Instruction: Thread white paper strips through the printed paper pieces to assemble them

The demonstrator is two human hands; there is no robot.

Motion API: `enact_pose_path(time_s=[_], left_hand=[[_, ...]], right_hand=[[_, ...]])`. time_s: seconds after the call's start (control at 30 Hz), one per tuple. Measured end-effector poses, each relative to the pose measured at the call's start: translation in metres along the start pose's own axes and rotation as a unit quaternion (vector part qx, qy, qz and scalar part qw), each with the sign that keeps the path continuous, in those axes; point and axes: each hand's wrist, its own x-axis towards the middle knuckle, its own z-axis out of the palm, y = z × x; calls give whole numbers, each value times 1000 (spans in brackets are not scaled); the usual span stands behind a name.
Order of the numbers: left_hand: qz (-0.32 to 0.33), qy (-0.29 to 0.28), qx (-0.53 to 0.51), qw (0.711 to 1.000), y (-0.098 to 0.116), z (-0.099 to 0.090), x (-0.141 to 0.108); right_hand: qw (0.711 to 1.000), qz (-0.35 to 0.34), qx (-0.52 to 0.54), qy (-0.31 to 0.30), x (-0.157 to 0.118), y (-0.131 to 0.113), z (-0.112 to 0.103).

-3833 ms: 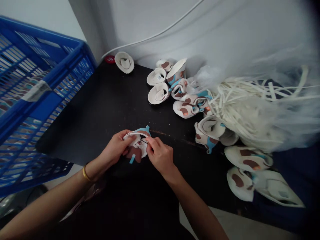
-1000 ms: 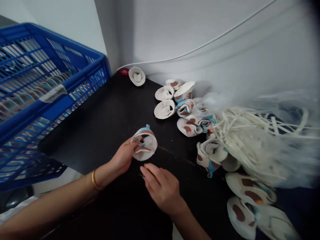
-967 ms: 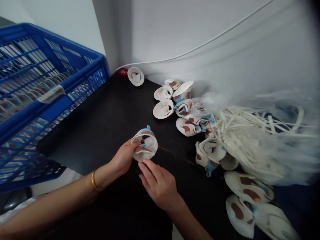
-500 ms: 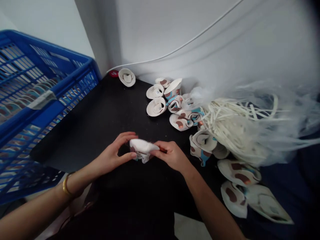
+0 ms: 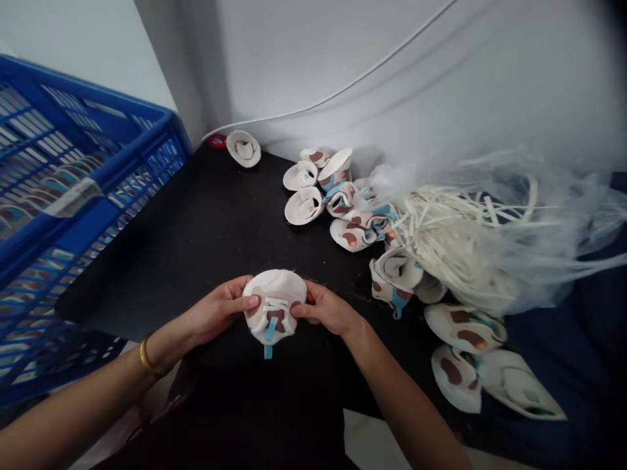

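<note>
Between my two hands is a small white shoe upper [image 5: 275, 284] with brown patches, a blue pull strip and pale lacing across its middle. Its rounded toe points away from me. My left hand [image 5: 230, 303] pinches its left edge, thumb on top. On the opposite edge my right hand [image 5: 326, 308] grips it, thumb on top; a bit of orange shows by the right fingers, too small to name. The upper is held above the near part of the black table [image 5: 196, 228].
Several similar shoe uppers [image 5: 304, 205] lie across the table's middle and right. A clear plastic bag with white laces [image 5: 441, 248] sits at right. A blue crate [image 5: 161, 124] with stacked uppers stands at left. A white cable [image 5: 313, 104] runs along the wall.
The shoe upper has been turned so its laced top faces me, where before it was seen edge-on. My left fingers, spread beside it earlier, have closed on its left edge.
</note>
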Motion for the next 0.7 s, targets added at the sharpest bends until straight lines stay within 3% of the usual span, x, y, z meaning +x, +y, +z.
enact_pose_path(time_s=[0.17,0.23,0.3,0.37,0.4,0.43,0.5,0.57,0.63,0.7], left_hand=[[35,46,17,998,-5,-1,7],[47,37,35,998,1,-4,6],[56,2,76,996,16,-11,2],[102,-20,161,982,40,-24,-6],[146,-9,207,967,53,-32,-9],[196,15,246,949,67,-41,-11],[279,86,276,916,95,-62,-5],[297,168,259,904,121,-85,17],[269,252,251,895,145,-107,56],[258,289,251,887,169,-127,103]], right_hand=[[999,22,18,37,6,1,11],[999,32,-4,40,7,-1,19],[996,0,-83,35,8,-10,27],[962,-97,-252,38,11,-30,32],[918,-164,-357,49,16,-43,34],[853,-233,-462,67,23,-57,35],[688,-351,-627,98,48,-88,35],[547,-416,-719,105,88,-118,28],[471,-440,-758,101,136,-144,15],[453,-448,-762,114,183,-166,0]])
